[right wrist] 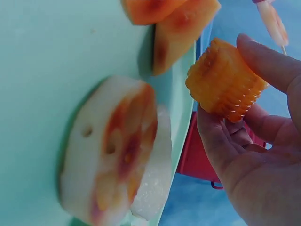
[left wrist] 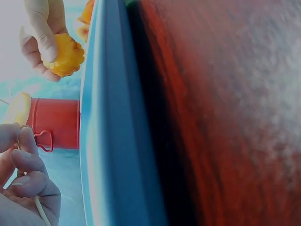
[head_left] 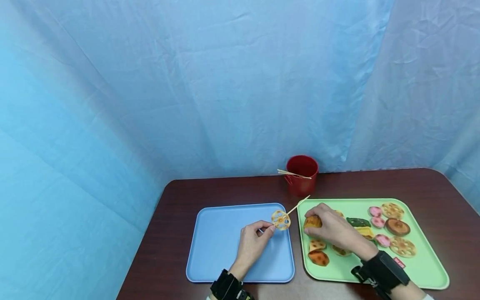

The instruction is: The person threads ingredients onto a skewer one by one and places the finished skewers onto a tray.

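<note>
Your left hand [head_left: 253, 243] pinches a thin wooden skewer [head_left: 300, 203] bearing a yellowish, holed lotus disc [head_left: 281, 220]; your right hand [head_left: 333, 227] grips ridged yellow corn [head_left: 313, 222] near the green rectangular tray's [head_left: 425, 268] left edge.

On tabletop [head_left: 150, 258]: L tray [head_left: 221, 246] at left, R tray [head_left: 423, 266] at right, narrow gap btwn. Behind gap, nr R tray's far L corner: cup [head_left: 302, 187], w/ sticks [head_left: 286, 172] in it, jutting out over L rim. At back of all: curtain [head_left: 225, 83]. Above L tray's R side: L hand [head_left: 249, 246] w/ skewer [head_left: 298, 204], lotus slice [head_left: 281, 220] on it. Above R tray's L side: R hand [head_left: 337, 231] w/ corn piece [head_left: 312, 222]. On R tray, R half, back to front: back slice [head_left: 392, 211], mushroom piece [head_left: 398, 227], front slice [head_left: 403, 247]; just left of these, three small pieces [head_left: 378, 222]. Mid-tray: vegetable piece [head_left: 358, 222], block [head_left: 363, 231] just before it. Front L: two wedges [head_left: 318, 258].
</note>
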### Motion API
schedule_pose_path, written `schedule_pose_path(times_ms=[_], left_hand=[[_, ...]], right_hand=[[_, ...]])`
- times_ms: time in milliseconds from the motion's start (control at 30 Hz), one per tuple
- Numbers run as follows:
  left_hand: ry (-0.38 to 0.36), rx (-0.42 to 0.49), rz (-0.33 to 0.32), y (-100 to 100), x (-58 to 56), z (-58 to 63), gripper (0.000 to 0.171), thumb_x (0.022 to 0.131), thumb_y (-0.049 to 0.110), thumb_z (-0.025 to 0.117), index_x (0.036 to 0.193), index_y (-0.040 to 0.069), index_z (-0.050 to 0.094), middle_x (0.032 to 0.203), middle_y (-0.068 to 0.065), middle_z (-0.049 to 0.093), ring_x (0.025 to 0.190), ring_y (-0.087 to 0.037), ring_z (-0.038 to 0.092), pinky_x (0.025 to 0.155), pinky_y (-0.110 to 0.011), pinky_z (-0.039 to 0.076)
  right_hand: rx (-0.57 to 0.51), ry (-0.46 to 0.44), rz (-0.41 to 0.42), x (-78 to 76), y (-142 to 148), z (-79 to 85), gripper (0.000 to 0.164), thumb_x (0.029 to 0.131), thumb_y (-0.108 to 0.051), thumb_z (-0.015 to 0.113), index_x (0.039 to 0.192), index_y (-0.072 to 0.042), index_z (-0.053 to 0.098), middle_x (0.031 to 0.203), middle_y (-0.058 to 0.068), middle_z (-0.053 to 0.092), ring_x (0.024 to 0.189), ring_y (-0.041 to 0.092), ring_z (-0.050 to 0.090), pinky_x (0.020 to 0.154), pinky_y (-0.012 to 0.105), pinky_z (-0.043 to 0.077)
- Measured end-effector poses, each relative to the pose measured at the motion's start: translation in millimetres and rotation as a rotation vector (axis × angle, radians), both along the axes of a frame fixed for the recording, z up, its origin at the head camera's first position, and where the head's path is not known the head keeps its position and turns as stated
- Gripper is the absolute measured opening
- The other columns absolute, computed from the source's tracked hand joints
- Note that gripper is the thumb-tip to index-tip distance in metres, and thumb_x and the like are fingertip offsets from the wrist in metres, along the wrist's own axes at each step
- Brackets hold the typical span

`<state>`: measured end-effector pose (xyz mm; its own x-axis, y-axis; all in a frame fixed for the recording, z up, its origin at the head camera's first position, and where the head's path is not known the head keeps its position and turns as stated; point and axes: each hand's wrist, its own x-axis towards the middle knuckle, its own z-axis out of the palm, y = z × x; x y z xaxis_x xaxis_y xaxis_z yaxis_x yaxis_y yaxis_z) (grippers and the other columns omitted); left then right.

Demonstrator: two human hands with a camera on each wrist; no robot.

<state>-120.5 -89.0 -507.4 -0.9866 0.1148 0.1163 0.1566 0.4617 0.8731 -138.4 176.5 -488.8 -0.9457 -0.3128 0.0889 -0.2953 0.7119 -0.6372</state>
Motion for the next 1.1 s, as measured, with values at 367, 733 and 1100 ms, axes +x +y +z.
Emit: schedule_pose_path(times_ms=[367,733,1100], left_hand=[[-0.016,0.011,0.013,1,-1.2,0.6,0.01,0.094,0.022,0.077,0.092,0.013,0.081,0.074,0.01,0.067,0.058,-0.001,0.05,0.054,-0.019,0.04],[-0.014,0.016,0.001,0,-0.8,0.2,0.01,0.094,0.022,0.078,0.092,0.013,0.081,0.073,0.01,0.067,0.057,-0.001,0.049,0.054,-0.019,0.039],[-0.015,0.035,-0.035,0,-0.1,2.1,0.012,0.095,0.025,0.077,0.093,0.015,0.082,0.073,0.009,0.066,0.058,-0.002,0.049,0.055,-0.02,0.039]], right_hand=[[-0.081,-0.018,-0.133,-3.4,13,10.1,0.044,0.088,-0.031,0.084,0.123,-0.008,0.072,0.111,0.004,0.073,0.09,0.018,0.06,0.075,0.036,0.049],[-0.258,-0.075,-0.211,-3.6,25,12.9,0.055,0.097,-0.044,0.072,0.135,-0.005,0.065,0.118,0.013,0.072,0.105,0.029,0.068,0.08,0.031,0.055],[-0.459,-0.179,-0.278,-6.5,42,13.6,0.063,0.105,-0.053,0.053,0.148,-0.008,0.056,0.146,0.016,0.057,0.122,0.011,0.057,0.087,0.02,0.052]])
